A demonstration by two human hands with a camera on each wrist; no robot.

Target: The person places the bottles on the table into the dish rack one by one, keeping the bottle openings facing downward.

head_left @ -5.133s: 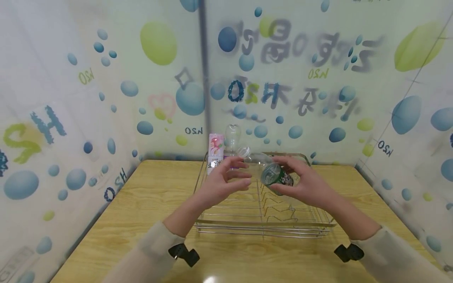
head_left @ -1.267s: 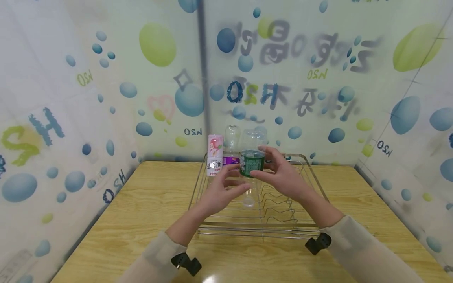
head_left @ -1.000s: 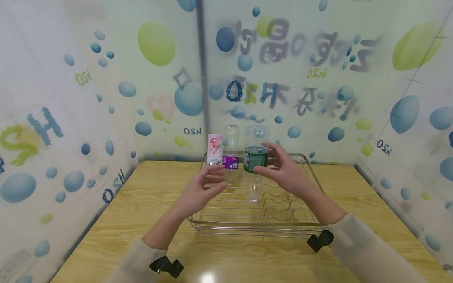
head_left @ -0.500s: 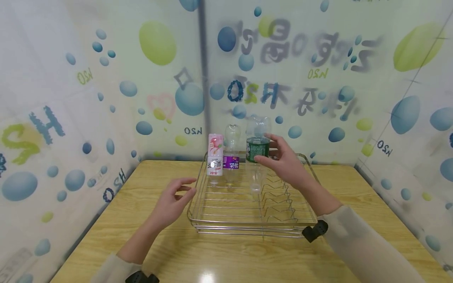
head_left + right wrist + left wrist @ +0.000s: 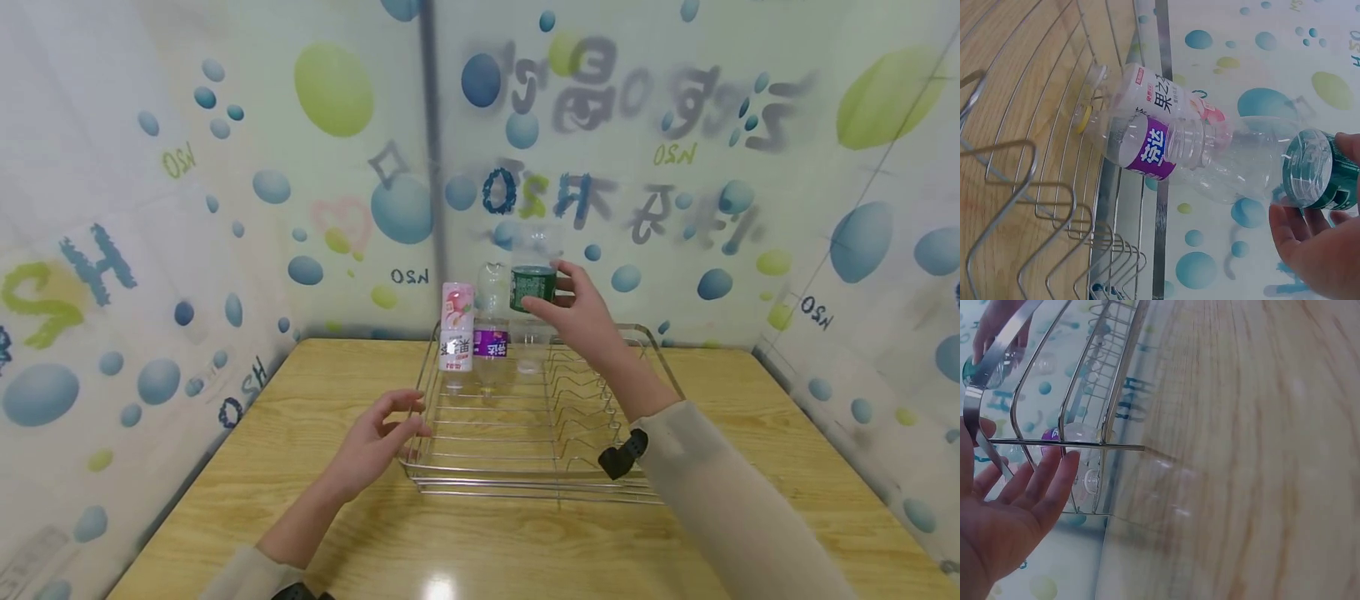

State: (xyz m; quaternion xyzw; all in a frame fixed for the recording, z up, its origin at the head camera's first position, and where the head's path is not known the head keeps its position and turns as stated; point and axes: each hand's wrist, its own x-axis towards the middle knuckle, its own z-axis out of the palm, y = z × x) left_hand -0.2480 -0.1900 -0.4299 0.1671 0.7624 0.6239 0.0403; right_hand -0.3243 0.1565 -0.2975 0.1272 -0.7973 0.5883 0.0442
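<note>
My right hand [image 5: 585, 312] grips a clear plastic bottle with a green label [image 5: 534, 287], held upside down over the back of a wire dish rack [image 5: 487, 477]. Its neck [image 5: 1188, 144] points down and overlaps the purple-labelled bottle [image 5: 1150, 147] in the right wrist view. That bottle and a pink-and-white bottle [image 5: 457, 329] stand inverted side by side at the rack's back left, caps down. At the rack's left side my left hand [image 5: 375, 442] has its thumb and loosely extended fingers either side of the rim; in the left wrist view its fingertips [image 5: 1067, 464] touch the wires.
Wavy wire dividers [image 5: 1054, 212] run along the right half of the rack. The rack stands on a wood-grain table [image 5: 300, 392]. Patterned wall sheets [image 5: 660, 250] rise close behind and at both sides.
The green-labelled bottle was tilted, was turned neck down, then rose and moved back with my right hand. My left hand left the bottle, moved left and came to the rack's rim.
</note>
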